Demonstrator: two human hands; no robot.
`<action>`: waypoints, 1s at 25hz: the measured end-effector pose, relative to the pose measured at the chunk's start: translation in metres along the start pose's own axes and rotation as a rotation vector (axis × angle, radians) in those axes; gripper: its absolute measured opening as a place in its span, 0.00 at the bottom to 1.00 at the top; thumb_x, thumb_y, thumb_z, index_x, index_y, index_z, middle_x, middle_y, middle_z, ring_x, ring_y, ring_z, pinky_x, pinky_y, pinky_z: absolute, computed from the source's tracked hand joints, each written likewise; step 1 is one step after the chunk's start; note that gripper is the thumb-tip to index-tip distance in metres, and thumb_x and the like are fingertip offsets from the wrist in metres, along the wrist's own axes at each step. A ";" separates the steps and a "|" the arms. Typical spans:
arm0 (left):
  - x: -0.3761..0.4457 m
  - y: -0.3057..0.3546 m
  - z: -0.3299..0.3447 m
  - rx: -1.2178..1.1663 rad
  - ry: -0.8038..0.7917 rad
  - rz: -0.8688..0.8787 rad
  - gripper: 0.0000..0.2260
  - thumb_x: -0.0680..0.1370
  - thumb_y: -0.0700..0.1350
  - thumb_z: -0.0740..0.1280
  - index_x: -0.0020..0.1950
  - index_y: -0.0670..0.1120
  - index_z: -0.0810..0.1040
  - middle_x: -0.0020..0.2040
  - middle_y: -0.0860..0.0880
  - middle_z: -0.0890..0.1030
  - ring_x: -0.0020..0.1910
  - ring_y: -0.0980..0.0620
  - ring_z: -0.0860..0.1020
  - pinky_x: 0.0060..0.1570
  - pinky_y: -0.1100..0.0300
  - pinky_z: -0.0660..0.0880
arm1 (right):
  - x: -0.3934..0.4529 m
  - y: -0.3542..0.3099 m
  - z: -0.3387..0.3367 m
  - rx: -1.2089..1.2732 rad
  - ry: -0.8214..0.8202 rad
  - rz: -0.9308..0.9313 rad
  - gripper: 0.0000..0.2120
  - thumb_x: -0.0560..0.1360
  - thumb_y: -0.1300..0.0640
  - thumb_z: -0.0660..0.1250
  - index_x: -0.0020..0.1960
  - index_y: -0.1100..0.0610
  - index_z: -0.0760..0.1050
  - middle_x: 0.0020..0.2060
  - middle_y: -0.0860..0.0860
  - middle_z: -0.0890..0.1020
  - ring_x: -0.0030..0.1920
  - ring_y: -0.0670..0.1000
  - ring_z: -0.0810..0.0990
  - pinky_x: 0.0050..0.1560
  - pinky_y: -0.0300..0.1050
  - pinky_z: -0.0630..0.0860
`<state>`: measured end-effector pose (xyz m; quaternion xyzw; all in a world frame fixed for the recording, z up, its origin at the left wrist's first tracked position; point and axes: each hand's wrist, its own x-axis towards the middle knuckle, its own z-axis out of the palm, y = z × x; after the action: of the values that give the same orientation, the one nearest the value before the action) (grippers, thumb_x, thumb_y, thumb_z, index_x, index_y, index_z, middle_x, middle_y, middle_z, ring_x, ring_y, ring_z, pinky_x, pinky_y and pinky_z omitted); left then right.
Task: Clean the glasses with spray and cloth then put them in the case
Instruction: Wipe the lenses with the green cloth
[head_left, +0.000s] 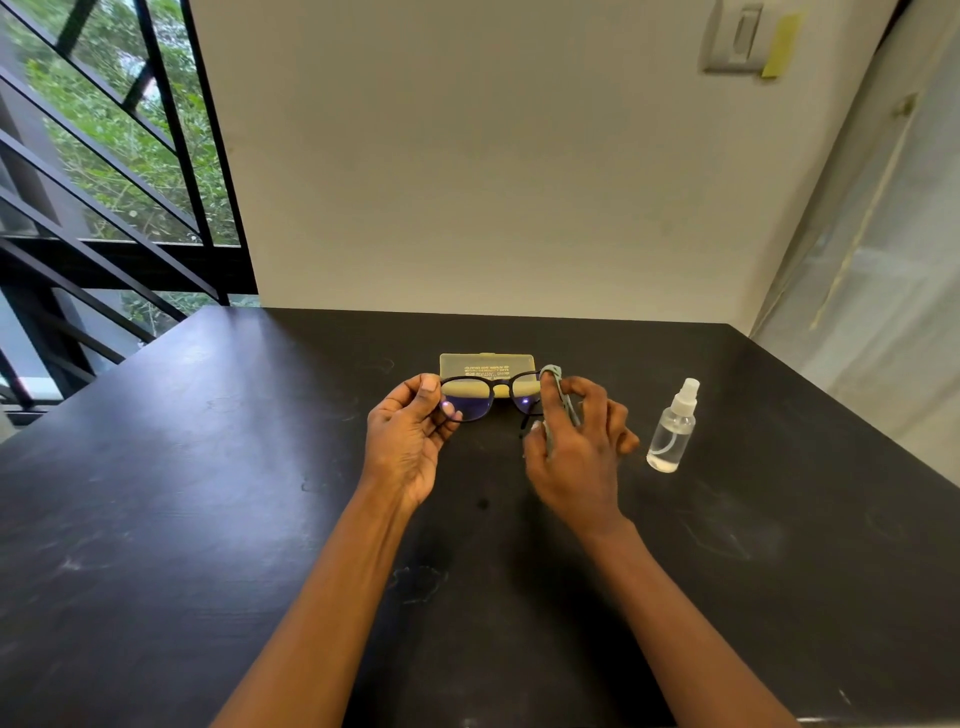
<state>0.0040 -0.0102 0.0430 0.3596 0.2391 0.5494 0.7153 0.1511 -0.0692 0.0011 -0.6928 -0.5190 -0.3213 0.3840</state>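
Black table (208, 519) — left grip (410, 436) pinches glasses (485, 397), right grip (576, 441) clamps cloth (553, 382) — one lens hidden.

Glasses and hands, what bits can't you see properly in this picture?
Head view only:
- Glasses: the lens by the right hand is hidden by that hand and the cloth.
- Cloth: mostly tucked between fingers.
- Case: printed writing too small to read; its front is behind the frame.
- Left hand: covers the frame's end.
- Spray bottle: how full is unclear.
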 end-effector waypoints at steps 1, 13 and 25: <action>0.000 0.000 0.000 0.003 -0.003 0.001 0.05 0.78 0.40 0.61 0.47 0.42 0.77 0.29 0.51 0.80 0.34 0.52 0.73 0.35 0.64 0.78 | 0.001 -0.001 0.002 0.004 0.010 -0.013 0.23 0.71 0.50 0.58 0.64 0.53 0.72 0.58 0.52 0.65 0.54 0.55 0.63 0.42 0.50 0.67; 0.004 -0.006 -0.008 -0.001 0.002 -0.028 0.06 0.78 0.40 0.61 0.46 0.43 0.78 0.30 0.49 0.77 0.30 0.54 0.76 0.34 0.63 0.78 | -0.002 0.007 0.004 -0.008 0.311 -0.211 0.05 0.72 0.56 0.69 0.43 0.54 0.83 0.45 0.49 0.77 0.47 0.54 0.68 0.36 0.52 0.72; 0.003 -0.005 -0.007 0.010 0.000 -0.029 0.07 0.78 0.40 0.61 0.46 0.43 0.78 0.30 0.50 0.78 0.31 0.54 0.75 0.33 0.64 0.78 | 0.006 0.009 0.006 -0.048 0.095 -0.013 0.20 0.70 0.46 0.62 0.58 0.53 0.78 0.54 0.51 0.71 0.53 0.56 0.65 0.39 0.56 0.71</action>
<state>0.0024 -0.0059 0.0352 0.3597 0.2471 0.5378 0.7213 0.1613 -0.0630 0.0012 -0.6823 -0.4969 -0.3688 0.3893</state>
